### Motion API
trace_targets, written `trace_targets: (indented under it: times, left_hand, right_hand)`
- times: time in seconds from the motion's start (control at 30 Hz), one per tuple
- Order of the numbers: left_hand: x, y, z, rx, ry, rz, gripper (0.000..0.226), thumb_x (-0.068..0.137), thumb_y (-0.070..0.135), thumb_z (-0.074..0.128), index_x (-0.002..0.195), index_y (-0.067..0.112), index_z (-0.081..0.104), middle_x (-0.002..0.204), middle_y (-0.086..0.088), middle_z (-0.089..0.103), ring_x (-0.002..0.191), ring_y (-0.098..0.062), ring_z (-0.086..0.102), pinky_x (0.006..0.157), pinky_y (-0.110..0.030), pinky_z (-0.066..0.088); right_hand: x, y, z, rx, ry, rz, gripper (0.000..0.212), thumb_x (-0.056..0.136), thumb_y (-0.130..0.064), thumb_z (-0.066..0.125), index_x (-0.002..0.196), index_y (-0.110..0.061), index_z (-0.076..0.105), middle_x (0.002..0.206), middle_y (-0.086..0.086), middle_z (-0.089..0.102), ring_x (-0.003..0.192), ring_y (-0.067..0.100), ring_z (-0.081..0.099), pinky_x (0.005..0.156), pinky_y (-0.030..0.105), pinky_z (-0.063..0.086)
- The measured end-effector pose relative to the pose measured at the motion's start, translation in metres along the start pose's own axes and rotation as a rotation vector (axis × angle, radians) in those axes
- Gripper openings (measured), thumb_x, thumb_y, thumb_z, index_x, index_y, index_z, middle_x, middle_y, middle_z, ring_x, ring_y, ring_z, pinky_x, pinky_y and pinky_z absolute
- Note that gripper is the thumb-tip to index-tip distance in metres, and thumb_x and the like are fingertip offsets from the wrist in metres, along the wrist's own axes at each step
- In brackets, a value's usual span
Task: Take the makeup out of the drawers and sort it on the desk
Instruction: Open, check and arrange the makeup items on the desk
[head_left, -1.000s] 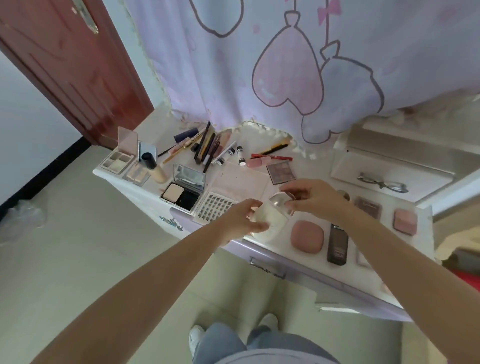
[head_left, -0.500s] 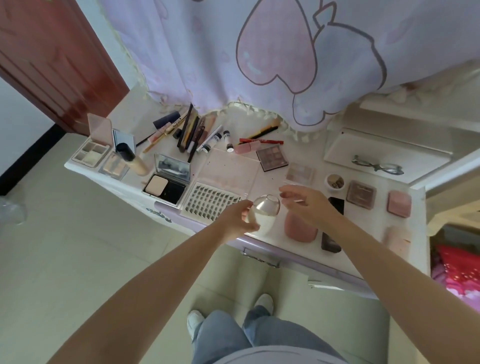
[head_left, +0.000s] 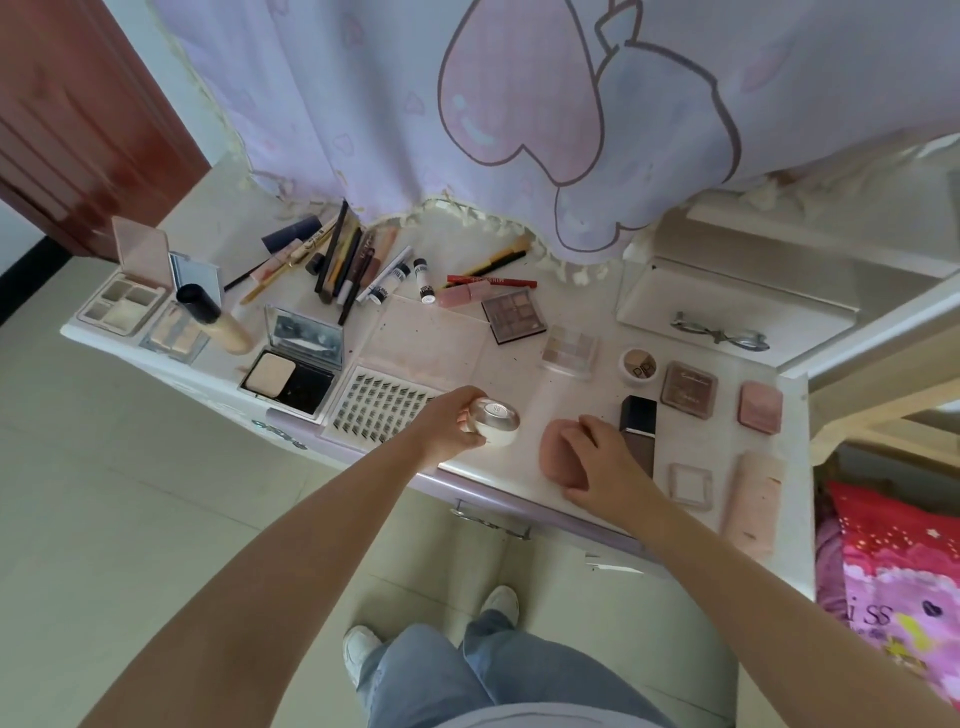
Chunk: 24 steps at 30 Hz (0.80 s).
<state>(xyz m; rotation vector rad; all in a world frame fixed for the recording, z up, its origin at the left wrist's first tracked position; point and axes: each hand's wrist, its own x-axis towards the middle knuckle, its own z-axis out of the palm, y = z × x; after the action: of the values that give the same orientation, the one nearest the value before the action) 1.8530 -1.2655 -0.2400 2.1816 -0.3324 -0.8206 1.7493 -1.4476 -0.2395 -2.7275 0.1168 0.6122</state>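
Observation:
My left hand (head_left: 449, 423) grips a round white jar with a silver lid (head_left: 494, 422), held just above the desk's front edge. My right hand (head_left: 605, 460) rests on a pink oval compact (head_left: 555, 447) lying on the white desk (head_left: 519, 364), fingers curled over its right side. Right beside that hand lies a dark rectangular foundation bottle (head_left: 639, 428). Eyeshadow palettes (head_left: 514, 314), a lash tray (head_left: 376, 405), an open powder compact (head_left: 291, 371) and several pencils (head_left: 343, 260) are spread across the desk.
A lilac curtain with heart prints (head_left: 519, 104) hangs over the desk's back. A closed drawer with a metal handle (head_left: 491, 519) sits below the front edge. Glasses (head_left: 719, 335) lie on a raised shelf at right. A brown door (head_left: 78, 130) stands at left.
My right hand left the jar's lid and dropped onto the pink compact. My left hand kept the jar and lowered it toward the desk. The view shifted slightly downward.

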Motion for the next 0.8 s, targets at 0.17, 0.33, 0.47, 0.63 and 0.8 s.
trace_targets:
  times: [0.17, 0.33, 0.47, 0.63, 0.8]
  left_hand:
    - [0.004, 0.000, -0.002, 0.002, -0.037, 0.002, 0.048, 0.073, -0.010, 0.066, 0.117, 0.002, 0.051, 0.112, -0.015, 0.061, 0.101, -0.025, 0.057, 0.086, -0.024, 0.046]
    - [-0.005, -0.001, -0.004, -0.100, -0.049, -0.022, 0.068, 0.072, -0.015, 0.065, 0.131, 0.004, 0.040, 0.131, -0.017, 0.049, 0.122, -0.026, 0.048, 0.101, -0.027, 0.037]
    - [-0.031, -0.005, -0.012, 0.080, -0.033, 0.056, 0.085, 0.077, 0.004, 0.069, 0.144, 0.017, 0.019, 0.148, -0.004, 0.026, 0.135, -0.019, 0.028, 0.109, -0.022, 0.022]
    - [-0.058, 0.024, -0.032, 0.261, 0.168, 0.325, 0.086, 0.074, 0.021, 0.075, 0.142, 0.008, 0.024, 0.147, -0.006, 0.024, 0.137, -0.017, 0.024, 0.103, -0.011, 0.014]
    - [-0.073, 0.087, -0.041, -0.182, 0.029, 0.324, 0.084, 0.071, 0.003, 0.076, 0.140, 0.008, 0.028, 0.124, 0.012, 0.040, 0.118, 0.001, 0.037, 0.091, -0.001, 0.038]
  right_hand:
    - [0.002, 0.001, 0.003, -0.061, 0.008, -0.018, 0.067, 0.085, -0.026, 0.058, 0.141, -0.014, 0.022, 0.150, 0.013, 0.013, 0.138, 0.027, 0.017, 0.113, 0.031, 0.019]
    - [0.005, 0.002, 0.005, 0.003, 0.044, 0.000, 0.067, 0.079, -0.027, 0.063, 0.136, -0.014, 0.030, 0.140, 0.011, 0.031, 0.127, 0.027, 0.031, 0.103, 0.030, 0.031]
    - [0.000, 0.003, -0.006, 0.213, 0.124, 0.012, 0.066, 0.070, -0.024, 0.072, 0.128, -0.016, 0.042, 0.127, 0.005, 0.044, 0.118, 0.022, 0.039, 0.089, 0.022, 0.030]
    - [-0.020, -0.009, -0.064, 0.488, 0.147, -0.058, 0.066, 0.066, -0.020, 0.078, 0.123, -0.024, 0.047, 0.115, -0.006, 0.044, 0.104, 0.012, 0.045, 0.086, 0.022, 0.035]
    - [-0.048, -0.034, -0.124, 0.595, 0.174, -0.242, 0.061, 0.058, -0.021, 0.084, 0.095, -0.050, 0.046, 0.103, -0.024, 0.051, 0.098, -0.007, 0.051, 0.082, 0.011, 0.043]
